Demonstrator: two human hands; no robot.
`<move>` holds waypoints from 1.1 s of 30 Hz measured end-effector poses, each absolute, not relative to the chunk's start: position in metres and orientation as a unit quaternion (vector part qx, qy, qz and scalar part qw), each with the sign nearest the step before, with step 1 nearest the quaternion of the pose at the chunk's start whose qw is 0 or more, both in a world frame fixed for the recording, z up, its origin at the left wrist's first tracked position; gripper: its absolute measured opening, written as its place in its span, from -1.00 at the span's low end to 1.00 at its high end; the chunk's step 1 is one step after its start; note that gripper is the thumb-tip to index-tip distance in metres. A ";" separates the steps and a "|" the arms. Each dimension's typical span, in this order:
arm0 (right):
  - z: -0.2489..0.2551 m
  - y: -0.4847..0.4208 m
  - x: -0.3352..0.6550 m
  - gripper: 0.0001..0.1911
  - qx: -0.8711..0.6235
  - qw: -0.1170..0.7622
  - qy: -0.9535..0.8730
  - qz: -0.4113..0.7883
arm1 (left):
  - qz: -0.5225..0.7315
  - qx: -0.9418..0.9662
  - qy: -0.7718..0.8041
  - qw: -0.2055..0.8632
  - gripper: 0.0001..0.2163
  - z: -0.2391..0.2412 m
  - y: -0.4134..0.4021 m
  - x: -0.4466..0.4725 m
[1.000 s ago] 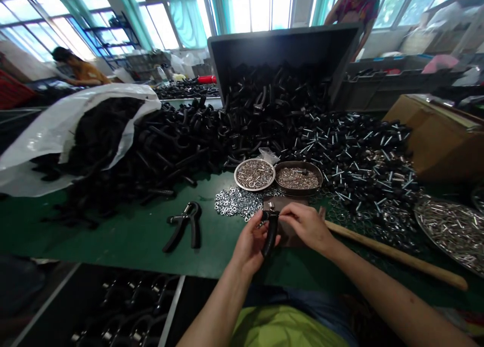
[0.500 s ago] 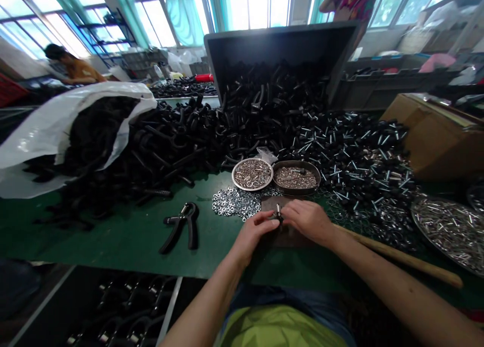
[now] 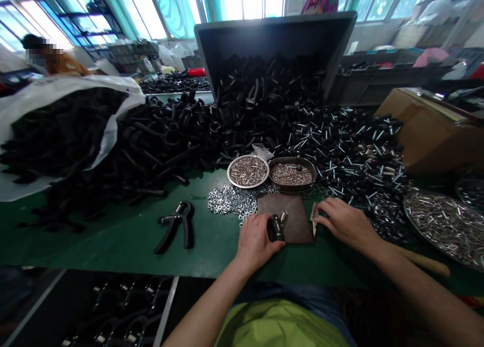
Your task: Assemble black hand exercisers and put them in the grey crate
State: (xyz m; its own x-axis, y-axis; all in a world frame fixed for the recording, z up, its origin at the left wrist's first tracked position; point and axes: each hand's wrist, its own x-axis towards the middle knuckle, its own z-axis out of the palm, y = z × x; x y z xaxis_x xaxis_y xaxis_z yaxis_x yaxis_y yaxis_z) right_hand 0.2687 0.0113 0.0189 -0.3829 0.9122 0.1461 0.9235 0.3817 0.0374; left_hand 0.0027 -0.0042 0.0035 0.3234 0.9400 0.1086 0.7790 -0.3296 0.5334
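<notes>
My left hand [image 3: 257,241] is closed around a short black part [image 3: 277,228], which rests over the near left side of a brown metal plate [image 3: 289,211]. A small coil spring [image 3: 283,216] stands out of that part, tilted. Beyond the plate's right edge, my right hand [image 3: 342,221] pinches a flat, pale piece [image 3: 314,220] between thumb and fingers. It looks like the head of a hammer, whose wooden handle [image 3: 425,261] shows past my right forearm; the join is hidden. A black spring hand grip [image 3: 177,226] lies on the green table to the left.
Loose nuts [image 3: 230,200] lie beside a white bowl [image 3: 247,185] and a dark tin [image 3: 293,186] of small metal parts. Black handles [image 3: 170,135] and bolts with black heads [image 3: 340,140] are heaped behind. A grey bin [image 3: 276,34] leans at the back. Metal pins fill a tray [image 3: 446,226] at right.
My hands have moved apart. The right has let go of the black part and shifted right to the pale piece; the left keeps the part, which is now turned with its spring tilted.
</notes>
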 end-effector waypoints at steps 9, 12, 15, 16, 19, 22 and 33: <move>0.002 -0.021 0.301 -0.75 -0.682 0.012 -0.731 0.013 | 0.173 0.787 0.561 0.187 -0.48 0.003 0.003 0.003; 0.036 -0.023 0.271 -0.67 -0.687 0.100 -0.716 0.068 | 0.168 0.786 0.564 0.190 -0.48 0.004 0.004 0.003; 0.060 -0.025 0.241 -0.60 -0.620 0.258 -0.735 0.090 | 0.167 0.784 0.567 0.191 -0.47 0.005 0.004 0.003; 0.063 -0.025 0.233 -0.60 -0.598 0.272 -0.748 0.096 | 0.168 0.785 0.566 0.189 -0.48 0.005 0.003 0.004; 0.060 -0.024 0.218 -0.65 -0.570 0.175 -0.790 0.142 | 0.168 0.784 0.568 0.186 -0.49 0.004 0.003 0.004; 0.061 -0.023 0.212 -0.66 -0.560 0.150 -0.797 0.169 | 0.166 0.780 0.573 0.189 -0.47 0.003 0.003 0.005; 0.012 -0.028 0.237 -0.60 -0.627 0.077 -0.774 0.042 | 0.178 0.780 0.568 0.193 -0.47 0.002 0.002 0.004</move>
State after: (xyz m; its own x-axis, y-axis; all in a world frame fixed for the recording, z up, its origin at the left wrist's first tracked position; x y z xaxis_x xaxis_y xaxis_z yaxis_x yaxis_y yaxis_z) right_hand 0.2371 -0.0277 0.0120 -0.2022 0.9770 0.0671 0.9642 0.2106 -0.1611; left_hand 0.0040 0.0018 0.0021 0.2914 0.9548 0.0582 0.8169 -0.2800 0.5042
